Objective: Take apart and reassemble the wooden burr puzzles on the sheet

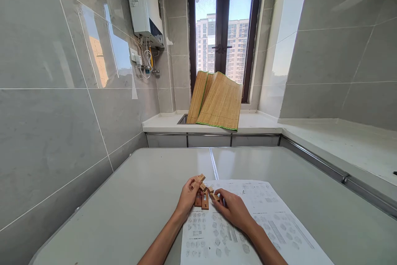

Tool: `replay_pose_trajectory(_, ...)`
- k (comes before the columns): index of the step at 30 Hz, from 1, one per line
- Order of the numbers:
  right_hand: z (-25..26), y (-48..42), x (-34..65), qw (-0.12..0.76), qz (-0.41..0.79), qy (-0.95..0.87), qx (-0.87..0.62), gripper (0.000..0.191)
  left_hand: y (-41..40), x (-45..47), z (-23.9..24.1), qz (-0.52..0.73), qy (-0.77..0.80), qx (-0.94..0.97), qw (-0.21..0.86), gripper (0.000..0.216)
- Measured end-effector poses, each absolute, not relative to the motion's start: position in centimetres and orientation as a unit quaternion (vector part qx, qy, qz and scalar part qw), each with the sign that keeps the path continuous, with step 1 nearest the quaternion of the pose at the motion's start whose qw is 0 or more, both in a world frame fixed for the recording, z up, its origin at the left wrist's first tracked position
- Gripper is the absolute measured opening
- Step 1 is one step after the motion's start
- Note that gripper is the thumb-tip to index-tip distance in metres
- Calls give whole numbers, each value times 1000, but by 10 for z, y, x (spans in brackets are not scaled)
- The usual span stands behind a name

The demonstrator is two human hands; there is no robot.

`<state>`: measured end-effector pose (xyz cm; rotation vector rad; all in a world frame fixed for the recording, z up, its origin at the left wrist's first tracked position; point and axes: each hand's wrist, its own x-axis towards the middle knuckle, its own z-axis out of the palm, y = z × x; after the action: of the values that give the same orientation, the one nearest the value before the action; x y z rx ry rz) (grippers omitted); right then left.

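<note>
Low in the view, my left hand (187,194) has its fingers closed round a cluster of light wooden puzzle pieces (202,185). Darker brown wooden pieces (205,201), which bear numbers, show just below that cluster, beside the left fingertips. To the right, my right hand (231,206) pinches another light wooden puzzle piece (214,194), close to the left hand's pieces. Whether the two groups touch is hard to make out. Under both hands lies a large white instruction sheet (266,215) printed with small diagrams.
The sheet rests on a pale table (149,199) with a seam down its middle. Behind it runs a white counter (257,121) with a bamboo mat (221,101) leaning over a sink (182,119). A water heater (144,6) hangs at the left, near a dark-framed window (223,17).
</note>
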<state>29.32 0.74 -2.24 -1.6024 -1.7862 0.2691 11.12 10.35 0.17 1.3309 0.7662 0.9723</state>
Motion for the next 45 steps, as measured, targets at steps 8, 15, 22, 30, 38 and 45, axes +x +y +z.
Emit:
replay_pose_trajectory(8,-16,10,296,450,159,-635,-607,38,100,114,2,411,332,623,576,55)
replay_pose_trajectory(15,-13,9,294,491,107,-631,-591,41,95,113,3,398,341,702,481,48)
replay_pose_trajectory(22,-17,8,291,479,114,-651,-578,33,90,112,5,404,331,745,415,42)
replay_pose_trajectory(30,-18,8,288,482,121,-657,-567,29,89,112,4,394,336,754,403,46)
replay_pose_trajectory(38,-18,9,290,487,131,-641,-578,29,87,111,2,372,308,766,425,71)
replay_pose_trajectory(45,-16,9,293,500,137,-645,-561,29,91,111,-2,359,307,791,390,69)
